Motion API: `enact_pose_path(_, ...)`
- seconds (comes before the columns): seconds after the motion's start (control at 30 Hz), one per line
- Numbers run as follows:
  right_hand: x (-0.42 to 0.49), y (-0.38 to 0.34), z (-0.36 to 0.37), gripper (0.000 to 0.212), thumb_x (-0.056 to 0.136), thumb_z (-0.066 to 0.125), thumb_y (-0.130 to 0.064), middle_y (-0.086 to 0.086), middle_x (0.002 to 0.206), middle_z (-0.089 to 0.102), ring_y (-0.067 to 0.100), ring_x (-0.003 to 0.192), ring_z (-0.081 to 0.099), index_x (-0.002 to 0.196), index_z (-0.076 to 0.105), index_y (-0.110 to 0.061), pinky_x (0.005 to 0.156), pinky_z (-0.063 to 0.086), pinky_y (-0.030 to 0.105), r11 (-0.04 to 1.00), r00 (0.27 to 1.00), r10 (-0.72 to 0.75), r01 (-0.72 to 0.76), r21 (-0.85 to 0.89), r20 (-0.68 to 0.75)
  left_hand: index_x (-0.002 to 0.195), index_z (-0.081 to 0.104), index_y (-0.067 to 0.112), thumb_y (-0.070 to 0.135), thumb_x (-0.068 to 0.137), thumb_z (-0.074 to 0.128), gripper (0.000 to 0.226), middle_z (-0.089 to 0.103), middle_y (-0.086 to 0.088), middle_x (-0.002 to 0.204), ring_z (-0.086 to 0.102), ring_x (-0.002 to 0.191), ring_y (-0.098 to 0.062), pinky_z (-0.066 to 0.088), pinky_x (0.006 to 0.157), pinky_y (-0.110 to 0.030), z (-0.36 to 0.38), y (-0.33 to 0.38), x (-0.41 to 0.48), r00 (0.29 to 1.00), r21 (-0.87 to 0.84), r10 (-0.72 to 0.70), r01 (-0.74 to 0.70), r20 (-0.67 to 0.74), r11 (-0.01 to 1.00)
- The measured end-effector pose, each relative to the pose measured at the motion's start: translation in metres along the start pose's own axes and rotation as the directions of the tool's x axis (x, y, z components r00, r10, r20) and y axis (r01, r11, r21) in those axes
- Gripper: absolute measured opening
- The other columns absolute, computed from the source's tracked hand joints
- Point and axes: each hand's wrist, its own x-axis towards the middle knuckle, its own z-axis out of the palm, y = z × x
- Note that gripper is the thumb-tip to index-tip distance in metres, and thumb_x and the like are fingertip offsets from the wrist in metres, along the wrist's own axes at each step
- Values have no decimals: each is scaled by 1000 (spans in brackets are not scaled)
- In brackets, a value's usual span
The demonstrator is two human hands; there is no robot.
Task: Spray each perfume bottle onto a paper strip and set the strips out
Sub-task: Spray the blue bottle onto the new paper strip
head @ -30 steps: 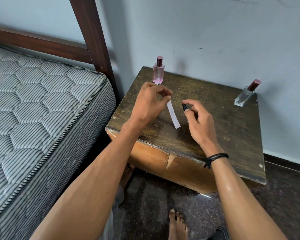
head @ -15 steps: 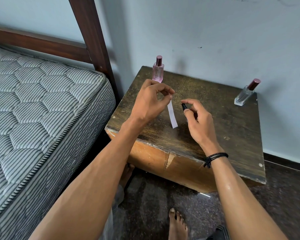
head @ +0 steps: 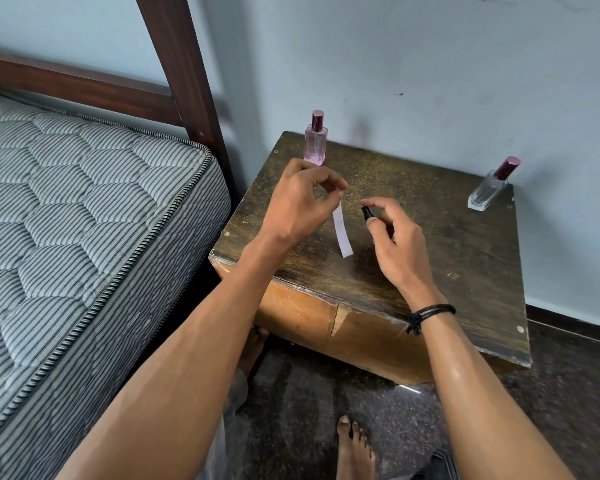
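While the left hand (head: 298, 202) pinches the top end of the narrow white paper strip (head: 342, 233) between thumb and forefinger, the right hand (head: 395, 244) curls round a small black-topped spray bottle (head: 367, 213), most of it hidden in the palm. The strip hangs over the worn dark wooden surface (head: 465, 254); whether its lower end touches I cannot tell. The black tip stands just beside the strip's upper part, apart from it.

For a good spray, I judge the nozzle should aim at the strip's middle, clear of the pinching fingers, with one short press and the paper face-on to the mist. Too close, and the paper may soak and droop.

The square pink glass bottle (head: 315, 143) and the clear glass bottle with a maroon cap (head: 487, 192) stand capped at the back corners, well apart.
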Motion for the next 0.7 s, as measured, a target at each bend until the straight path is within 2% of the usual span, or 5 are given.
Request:
enact_pose_path(0.13, 0, 0, 1, 28, 98, 47, -39, 1, 76, 66, 13, 47, 44, 121, 60, -46, 48, 36, 30, 1000, 1000, -2, 2, 0, -3, 97, 77, 19, 18, 87, 75, 10, 59, 21, 86, 53, 104, -8, 36, 81, -2, 3, -6, 0, 998, 33, -57, 56, 33, 998)
enact_pose_path(0.3, 1, 0, 1, 29, 98, 46, -40, -4, 75, 64, 10, 48, 44, 123, 60, -44, 50, 37, 29, 1000, 1000, -2, 2, 3, -8, 94, 78, 22, 22, 87, 77, 7, 70, 2, 99, 50, 92, 1, 32, 74, 4, 9, -15, 1, 983, 109, -153, 142, 102, 984)
enact_pose_path(0.37, 1, 0, 1, 29, 98, 46, -40, -4, 74, 63, 10, 49, 44, 123, 60, -44, 50, 37, 29, 1000, 1000, -1, 1, 3, -9, 94, 78, 23, 21, 87, 77, 7, 67, 2, 100, 54, 92, -2, 39, 80, -3, 10, -16, 0, 978, 122, -164, 149, 127, 981)
enact_pose_path(0.47, 0, 0, 1, 28, 98, 47, -40, -2, 72, 60, 9, 49, 43, 121, 60, -45, 51, 36, 28, 1000, 1000, 0, 0, 4, -8, 95, 78, 21, 17, 87, 76, 9, 69, 4, 95, 55, 109, -11, 50, 92, -29, 11, -16, -1, 976, 141, -141, 118, 168, 983)
enact_pose_path(0.7, 0, -1, 1, 29, 97, 45, -43, -3, 72, 60, 8, 49, 43, 122, 60, -45, 51, 37, 28, 1000, 1000, 3, -3, 2, -3, 104, 77, 23, 23, 90, 72, 15, 67, -1, 110, 54, 115, -9, 46, 98, -25, 10, -19, -2, 972, 200, -156, 120, 175, 972)
